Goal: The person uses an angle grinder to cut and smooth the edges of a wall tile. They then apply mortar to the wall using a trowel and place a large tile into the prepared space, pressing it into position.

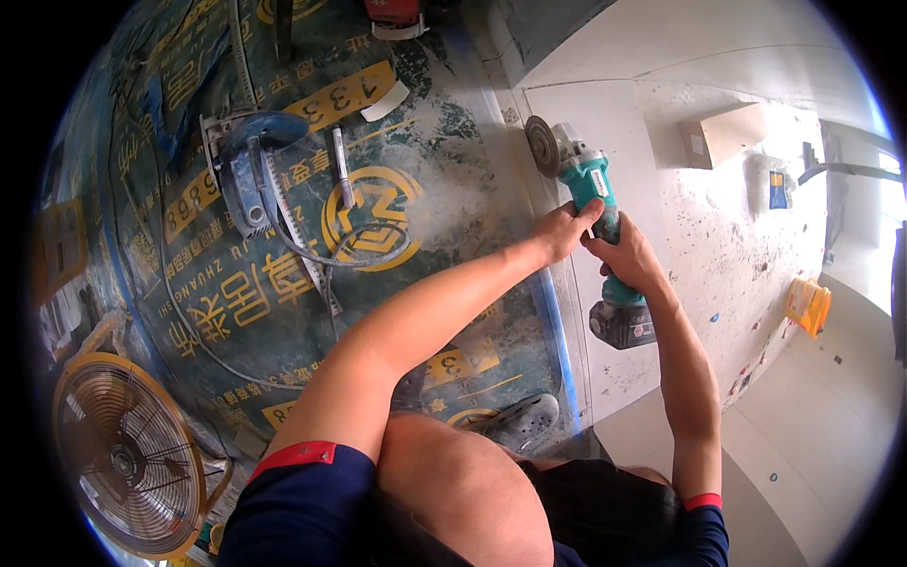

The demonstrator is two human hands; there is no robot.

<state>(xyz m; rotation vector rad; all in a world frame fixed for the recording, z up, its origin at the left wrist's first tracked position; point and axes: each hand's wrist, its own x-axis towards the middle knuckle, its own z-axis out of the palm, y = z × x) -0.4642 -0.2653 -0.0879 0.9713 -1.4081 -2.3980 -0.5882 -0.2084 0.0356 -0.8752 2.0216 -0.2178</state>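
Both my hands are closed around a teal cordless angle grinder point(592, 181). My left hand point(567, 230) wraps the body just behind its head. Farther back, my right hand point(631, 253) grips the handle, close to the dark battery pack point(624, 324). The grinder's round disc point(541, 146) is at the far end, over or beside the edge of the pale tile point(595, 113); whether it touches cannot be told. Left of my hands, a dusty blue circular saw point(253, 170) lies on the printed green floor sheet point(416, 293), with its cable point(364, 260) looped beside it.
Near the saw lie a white marker point(342, 168) and a long metal ruler point(295, 222). A round fan point(128, 454) stands at the lower left. A red tool point(397, 14) is at the top. At right are a cardboard box point(726, 134) and a yellow-orange packet point(810, 305). A grey clog point(524, 422) shows below.
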